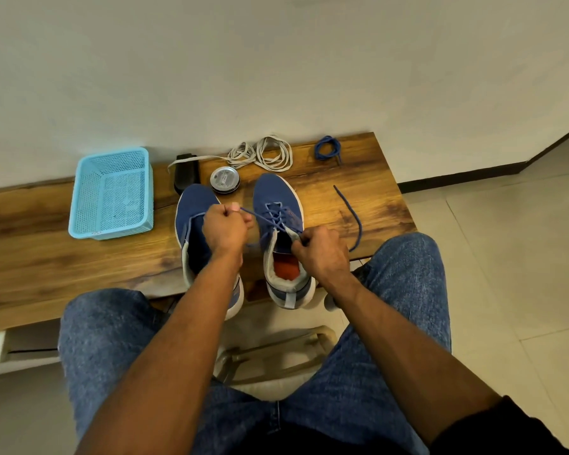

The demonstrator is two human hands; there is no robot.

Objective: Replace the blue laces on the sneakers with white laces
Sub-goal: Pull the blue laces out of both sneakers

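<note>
The right sneaker (278, 224) stands near the front edge of the wooden bench (46, 257), toe toward the wall, and its blue lace (271, 218) is threaded through only the lower eyelets — the upper part hangs loose. Your left hand (225, 229) is curled into a fist just left of that shoe, pinching one end of the lace so that it runs taut from the eyelets to your fingers. Your right hand (321, 249) is also curled, gripping the shoe's collar or tongue at its right side; whether it holds lace as well you cannot tell. The other free end of the lace (352, 215) trails in a curve across the bench to the right of the shoe. The left sneaker (194, 231) stands just beside the first, partly under your left wrist, and shows no lace. Behind the shoes, along the back edge, lie the white laces (263, 154) in loose loops, with a coiled blue lace (328, 148) toward the back right corner. A round tin (224, 179) sits between the two toes, a black brush (187, 172) just left of it, and a light blue basket (112, 193) farther left.
</note>
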